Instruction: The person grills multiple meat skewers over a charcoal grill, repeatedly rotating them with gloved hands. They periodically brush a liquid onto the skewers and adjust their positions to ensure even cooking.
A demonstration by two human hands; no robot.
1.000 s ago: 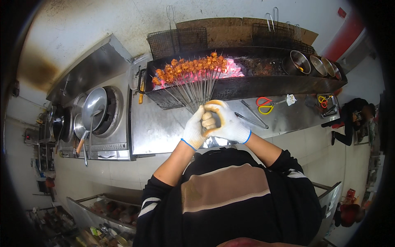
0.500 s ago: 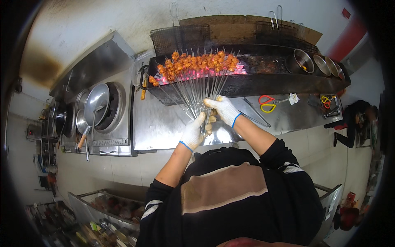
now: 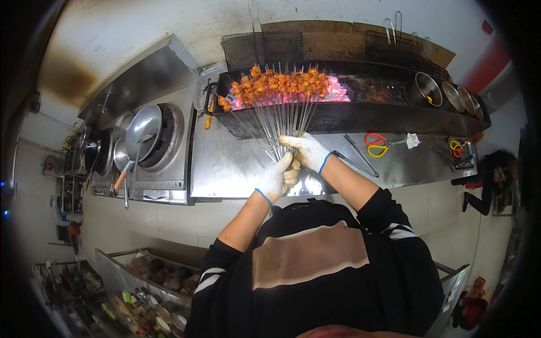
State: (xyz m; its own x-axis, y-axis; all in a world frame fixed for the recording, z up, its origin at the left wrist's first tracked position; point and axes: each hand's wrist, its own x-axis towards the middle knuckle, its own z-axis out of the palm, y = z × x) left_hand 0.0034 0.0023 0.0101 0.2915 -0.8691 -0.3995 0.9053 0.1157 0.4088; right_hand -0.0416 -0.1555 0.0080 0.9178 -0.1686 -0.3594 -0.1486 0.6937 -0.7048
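Note:
A fanned bundle of metal skewers [image 3: 286, 115] reaches from my hands to the charcoal grill [image 3: 372, 112]. Orange-brown meat pieces [image 3: 282, 84] on their far ends lie over glowing pink coals [image 3: 338, 90]. My left hand [image 3: 279, 177], in a white knit glove with a blue cuff, is closed round the handle ends, thumb on top. Just above it and to the right, my right hand [image 3: 307, 149], gloved alike, grips the same bundle higher up. The two gloves nearly touch. One skewer at the left splays apart from the bundle.
On the steel counter right of my hands lie tongs [image 3: 360, 156] and scissors [image 3: 386, 143] with red and yellow handles. Metal pots [image 3: 424, 90] stand at the grill's right end. A stove with a wok [image 3: 144, 130] is at the left. A person [image 3: 487, 177] is at far right.
The view has shifted, so the scene sits slightly farther right. My left hand has moved up closer to my right hand along the skewers, and the bundle looks gathered tighter.

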